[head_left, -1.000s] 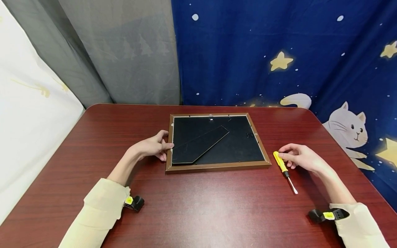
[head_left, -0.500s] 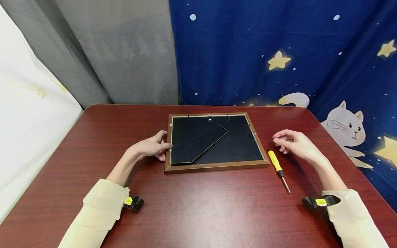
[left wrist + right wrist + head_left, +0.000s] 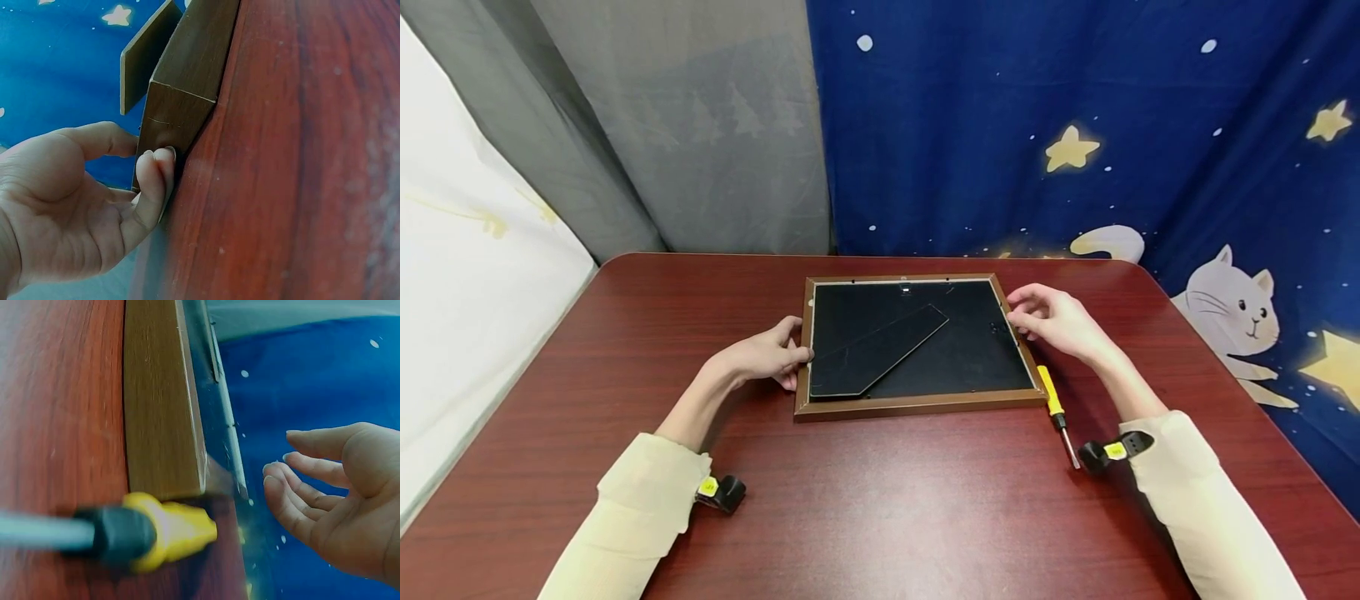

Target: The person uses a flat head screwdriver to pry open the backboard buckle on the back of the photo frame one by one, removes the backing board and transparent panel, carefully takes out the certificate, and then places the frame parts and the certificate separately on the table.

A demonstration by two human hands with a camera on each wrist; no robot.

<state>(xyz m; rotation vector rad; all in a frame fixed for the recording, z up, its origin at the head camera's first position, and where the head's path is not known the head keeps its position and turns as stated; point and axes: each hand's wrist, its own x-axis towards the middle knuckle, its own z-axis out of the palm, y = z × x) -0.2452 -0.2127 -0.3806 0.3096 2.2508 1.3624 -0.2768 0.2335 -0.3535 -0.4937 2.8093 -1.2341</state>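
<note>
A picture frame (image 3: 917, 403) lies back side up on the table, its brown wooden border around a black backing board with a folded easel stand (image 3: 883, 354). My left hand (image 3: 767, 354) grips the frame's left side, thumb on the top edge and fingers against the outer side; in the left wrist view the curled fingertips (image 3: 156, 165) press the wood. My right hand (image 3: 1056, 321) hovers by the frame's right side, fingers loosely bent and holding nothing. Below it a yellow-handled screwdriver (image 3: 1051, 392) lies beside the frame's near right corner, blade toward me.
The dark red wooden table (image 3: 880, 508) spreads around the frame, its far edge close behind it. Behind hang a grey curtain (image 3: 700, 125) and a blue curtain (image 3: 947, 125) with stars and a cat. Each wrist wears a black camera strap.
My right hand has left the screwdriver on the table and moved left and away from me to the frame's right side. The left hand keeps its grip on the frame.
</note>
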